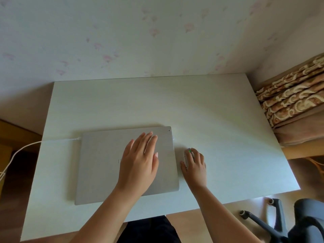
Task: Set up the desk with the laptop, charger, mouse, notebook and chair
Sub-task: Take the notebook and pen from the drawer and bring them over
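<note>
Our left hand (140, 160) lies flat, gripping nothing, on the closed laptop (105, 165) near the surface's (210, 111) front; our right hand (194, 165) cups the mouse (187, 155) just right: light, rigid, probably slippery, best held by its sides.

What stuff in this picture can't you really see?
- Mouse: head view, mostly covered by the right hand; only its left side and a green light show.
- Charger cable: runs off the left edge, so its plug end is unseen.
- Chair: cut off by the bottom right corner.
- Laptop: closed, screen hidden; left hand covers part of the lid.
- Notebook: not in view.
</note>
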